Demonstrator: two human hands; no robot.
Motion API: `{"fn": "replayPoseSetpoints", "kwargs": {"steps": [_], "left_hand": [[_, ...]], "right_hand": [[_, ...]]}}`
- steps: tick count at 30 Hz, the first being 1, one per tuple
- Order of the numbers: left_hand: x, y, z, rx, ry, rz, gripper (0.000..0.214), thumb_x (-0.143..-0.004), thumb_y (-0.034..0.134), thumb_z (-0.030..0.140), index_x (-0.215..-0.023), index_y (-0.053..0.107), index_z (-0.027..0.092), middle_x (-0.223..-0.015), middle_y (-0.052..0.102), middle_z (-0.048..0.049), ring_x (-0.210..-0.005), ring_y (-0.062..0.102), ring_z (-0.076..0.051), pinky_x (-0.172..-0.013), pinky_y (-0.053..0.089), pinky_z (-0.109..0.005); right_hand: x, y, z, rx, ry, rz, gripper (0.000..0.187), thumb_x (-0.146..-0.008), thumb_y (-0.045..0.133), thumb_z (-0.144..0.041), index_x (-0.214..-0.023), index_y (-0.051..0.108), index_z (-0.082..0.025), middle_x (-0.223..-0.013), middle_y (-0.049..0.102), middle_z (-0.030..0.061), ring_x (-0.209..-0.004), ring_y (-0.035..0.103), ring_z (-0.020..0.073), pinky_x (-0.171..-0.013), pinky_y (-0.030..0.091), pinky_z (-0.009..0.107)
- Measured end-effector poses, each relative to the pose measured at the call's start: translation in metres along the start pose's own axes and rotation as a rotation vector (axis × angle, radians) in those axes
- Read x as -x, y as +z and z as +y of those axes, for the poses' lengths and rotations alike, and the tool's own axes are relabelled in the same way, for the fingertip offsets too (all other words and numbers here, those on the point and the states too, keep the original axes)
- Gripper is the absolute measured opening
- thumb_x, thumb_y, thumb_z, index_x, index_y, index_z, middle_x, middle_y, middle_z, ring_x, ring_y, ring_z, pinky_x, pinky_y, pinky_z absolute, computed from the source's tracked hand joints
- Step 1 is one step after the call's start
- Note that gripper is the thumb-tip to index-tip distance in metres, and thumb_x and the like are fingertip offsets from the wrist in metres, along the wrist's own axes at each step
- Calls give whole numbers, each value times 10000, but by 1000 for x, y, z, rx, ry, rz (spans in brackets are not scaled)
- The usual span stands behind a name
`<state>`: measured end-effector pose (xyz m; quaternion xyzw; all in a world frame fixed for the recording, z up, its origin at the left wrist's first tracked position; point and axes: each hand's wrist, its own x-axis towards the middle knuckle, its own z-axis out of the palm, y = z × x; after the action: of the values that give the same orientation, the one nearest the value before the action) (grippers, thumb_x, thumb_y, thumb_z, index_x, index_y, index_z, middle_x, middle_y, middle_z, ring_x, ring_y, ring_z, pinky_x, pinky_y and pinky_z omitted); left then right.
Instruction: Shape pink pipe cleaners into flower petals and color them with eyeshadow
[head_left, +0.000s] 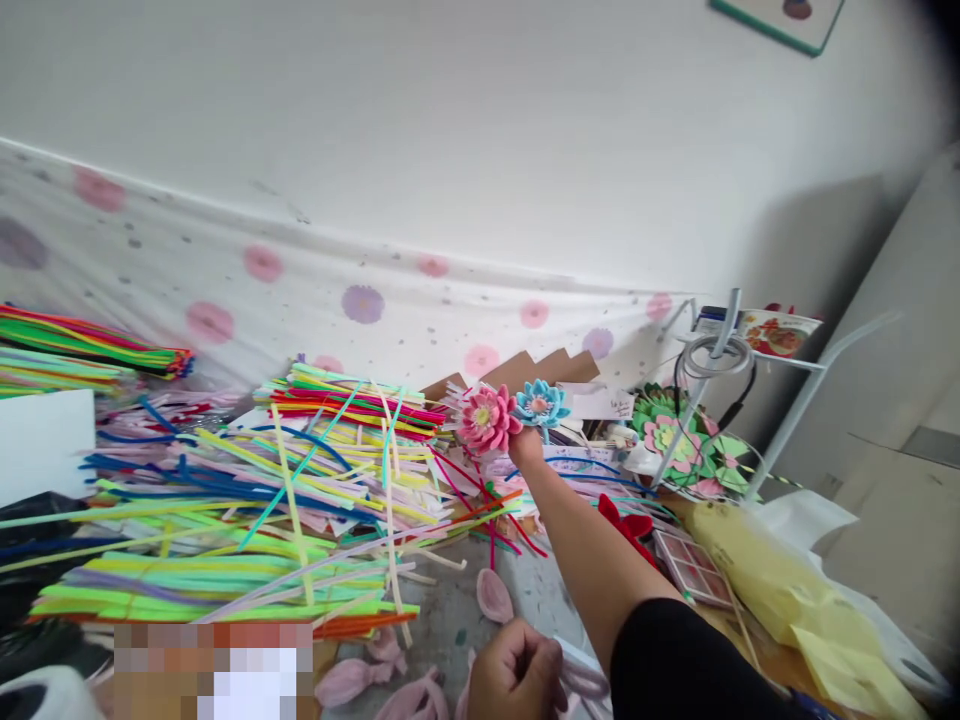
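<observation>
My right hand (525, 447) reaches far forward over the table, its arm in a black sleeve coming from the lower right. It is closed on a pink pipe-cleaner flower (486, 419); a blue pipe-cleaner flower (541, 402) sits right against the hand, and the fingers are mostly hidden behind both. My left hand (516, 672) is curled into a fist at the bottom edge, over pale pink pipe-cleaner loops (420, 690). What the fist holds is hidden.
Heaps of coloured pipe cleaners (300, 500) cover the left and middle of the table. A second bundle (90, 345) lies far left. Green and pink flowers (675, 440), a white wire rack (720, 380), a paint palette (694, 565) and yellow bags (787, 590) crowd the right. A floral cloth (360, 300) hangs behind.
</observation>
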<state>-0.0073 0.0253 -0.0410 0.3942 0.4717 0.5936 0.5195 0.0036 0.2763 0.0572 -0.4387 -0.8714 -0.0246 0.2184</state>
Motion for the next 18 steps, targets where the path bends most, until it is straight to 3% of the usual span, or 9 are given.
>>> {"fn": "replayPoseSetpoints", "kwargs": {"steps": [3, 5, 8, 10, 12, 15, 18], "left_hand": [[-7, -3, -2, 35, -4, 42, 378, -662, 584, 540, -550, 475, 196, -407, 510, 18, -356, 385, -96, -412, 280, -221], [-9, -4, -2, 41, 10, 72, 373, -670, 571, 531, -548, 462, 196, -410, 506, 21, -357, 389, -94, -405, 278, -214], [-12, -5, -4, 46, 24, 87, 348, -675, 566, 505, -553, 439, 205, -402, 488, 35, -347, 371, -89, -399, 273, -210], [-13, -4, -6, 30, 40, 81, 323, -682, 558, 477, -557, 420, 214, -401, 470, 44, -343, 359, -89, -396, 265, -211], [-15, -4, -7, -26, 72, 69, 293, -705, 527, 443, -562, 402, 221, -409, 467, 43, -345, 351, -91, -398, 260, -216], [-14, -4, -5, -161, 165, 61, 253, -740, 474, 380, -555, 393, 226, -430, 468, 36, -369, 365, -105, -420, 279, -231], [-10, -5, 1, -220, 229, 57, 234, -735, 465, 302, -525, 396, 226, -438, 465, 31, -410, 399, -118, -462, 307, -239]], "right_hand": [[1, 1, -20, -106, 27, 129, 294, -895, 519, -314, -1147, 536, -162, -1144, 561, 80, -961, 581, 192, -803, 505, 384], [2, -7, -39, -194, -28, 210, 258, -899, 511, -313, -1099, 558, -156, -1100, 580, 70, -923, 587, 175, -790, 505, 370], [-1, -35, -75, -332, -147, 347, 173, -881, 521, -293, -847, 624, -158, -917, 631, 54, -871, 578, 175, -801, 473, 349], [-5, -58, -99, -420, -207, 441, 215, -861, 523, -276, -695, 615, -174, -809, 640, 57, -881, 562, 202, -836, 435, 358], [-8, -78, -120, -504, -259, 506, 215, -838, 533, -274, -660, 615, -186, -789, 646, 57, -900, 552, 217, -867, 406, 367], [-11, -95, -145, -619, -317, 507, 198, -806, 563, -306, -656, 620, -191, -751, 647, 43, -812, 565, 196, -798, 436, 346], [-11, -93, -164, -723, -322, 460, 219, -821, 564, -355, -723, 609, -165, -718, 624, 21, -688, 563, 146, -677, 465, 308]]}}
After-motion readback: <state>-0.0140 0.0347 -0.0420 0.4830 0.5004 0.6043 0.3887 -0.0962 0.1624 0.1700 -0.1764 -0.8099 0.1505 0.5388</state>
